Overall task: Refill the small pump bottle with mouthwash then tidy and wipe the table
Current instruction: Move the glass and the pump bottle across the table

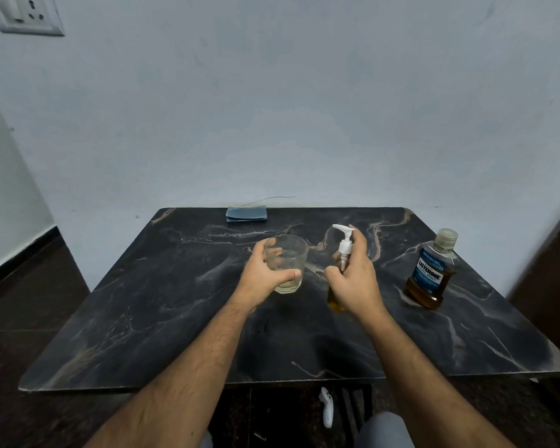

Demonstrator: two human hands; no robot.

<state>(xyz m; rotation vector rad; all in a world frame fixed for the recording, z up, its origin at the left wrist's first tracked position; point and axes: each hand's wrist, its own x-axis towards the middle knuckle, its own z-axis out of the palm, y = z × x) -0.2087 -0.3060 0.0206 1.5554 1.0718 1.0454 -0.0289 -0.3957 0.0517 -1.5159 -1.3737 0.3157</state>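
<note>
Left hand [262,275] fingers curl round glass [286,263]; right hand [353,279] fingers grip pump bottle [343,253] on surface [175,302].

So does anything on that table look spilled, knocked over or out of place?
Nothing stands out. The glass, pump bottle and mouthwash bottle all stand upright, the mouthwash capped, and the folded cloth lies at the table's far edge. No puddle shows.

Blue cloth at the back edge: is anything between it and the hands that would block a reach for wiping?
Nothing visible does. The blue cloth lies beyond bare table. But both hands are occupied: the left hand grips the glass, the right hand holds the pump bottle.
</note>
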